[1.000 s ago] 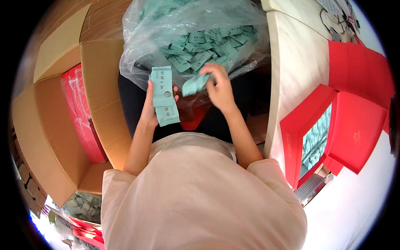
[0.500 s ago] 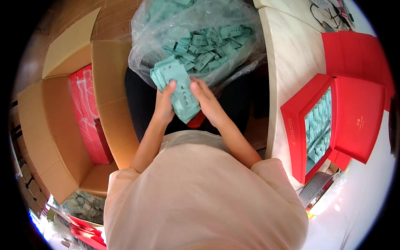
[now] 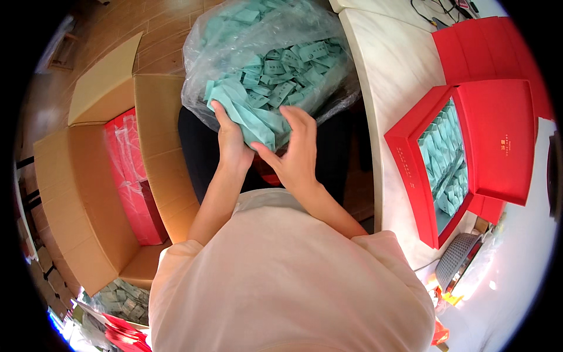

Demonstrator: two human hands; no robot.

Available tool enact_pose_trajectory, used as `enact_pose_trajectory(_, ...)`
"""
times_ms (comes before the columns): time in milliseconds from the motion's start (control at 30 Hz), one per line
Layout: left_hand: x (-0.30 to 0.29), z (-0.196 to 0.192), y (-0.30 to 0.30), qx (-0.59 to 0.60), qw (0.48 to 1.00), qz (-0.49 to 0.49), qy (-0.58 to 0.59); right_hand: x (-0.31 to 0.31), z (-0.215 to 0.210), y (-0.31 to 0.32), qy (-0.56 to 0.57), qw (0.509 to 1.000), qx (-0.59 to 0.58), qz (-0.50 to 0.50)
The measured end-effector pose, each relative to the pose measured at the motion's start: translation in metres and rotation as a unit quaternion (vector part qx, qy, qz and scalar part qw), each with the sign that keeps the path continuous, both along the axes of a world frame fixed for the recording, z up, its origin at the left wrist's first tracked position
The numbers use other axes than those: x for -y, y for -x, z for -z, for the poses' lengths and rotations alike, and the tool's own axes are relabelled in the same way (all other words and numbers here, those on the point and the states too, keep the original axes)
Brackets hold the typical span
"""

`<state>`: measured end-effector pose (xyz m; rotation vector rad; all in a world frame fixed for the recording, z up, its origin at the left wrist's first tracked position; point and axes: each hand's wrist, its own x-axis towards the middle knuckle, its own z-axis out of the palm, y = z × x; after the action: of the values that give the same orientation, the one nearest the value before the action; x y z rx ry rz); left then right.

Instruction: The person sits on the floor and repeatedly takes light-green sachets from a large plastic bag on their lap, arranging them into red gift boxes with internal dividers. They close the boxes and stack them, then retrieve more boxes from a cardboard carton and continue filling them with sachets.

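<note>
A bunch of flat teal sachets (image 3: 243,114) is gripped in my left hand (image 3: 233,146), thumb across the top. Around the bunch's lower right end curls my right hand (image 3: 299,161), its thumb at the bottom edge and its fingers along the right side. The sachets are stacked unevenly, and their undersides are hidden. Just beyond my hands, a clear plastic bag (image 3: 202,56) holds many loose teal sachets (image 3: 282,88). On the right, an open red gift box (image 3: 410,188) contains rows of upright sachets (image 3: 443,149).
At my left stands an open cardboard carton (image 3: 88,199) with plastic-wrapped red boxes (image 3: 126,161) inside. A pale marble-look table (image 3: 399,64) runs along my right. More red boxes (image 3: 484,50), a grey perforated basket (image 3: 456,258) and cables (image 3: 437,14) are on that side.
The sachets, earlier squared and face up between both hands, now tilt and fan out in my left hand. My right hand has shifted around their lower end. The whole view has moved slightly.
</note>
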<state>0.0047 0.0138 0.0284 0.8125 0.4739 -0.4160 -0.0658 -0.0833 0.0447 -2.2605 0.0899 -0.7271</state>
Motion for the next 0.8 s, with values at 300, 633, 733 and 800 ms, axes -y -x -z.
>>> enact_pose_trajectory(300, 0.004, 0.004, 0.003, -0.001, 0.998, -0.055, 0.03, -0.001, 0.006, 0.018, -0.083, 0.996, 0.013, -0.026)
enact_pose_trajectory(633, -0.001, 0.028, 0.004, 0.004, 0.997, -0.077, -0.001, -0.001, 0.013, 0.016, -0.094, 0.992, 0.011, -0.09)
enact_pose_trajectory(733, -0.003, 0.032, 0.002, 0.021, 0.991, -0.123, -0.038, -0.002, 0.007, 0.017, 0.011, 0.999, 0.02, -0.047)
enact_pose_trajectory(800, 0.002, 0.009, 0.002, 0.056, 0.985, -0.137, -0.09, -0.004, -0.006, 0.019, -0.004, 0.999, 0.01, -0.032)
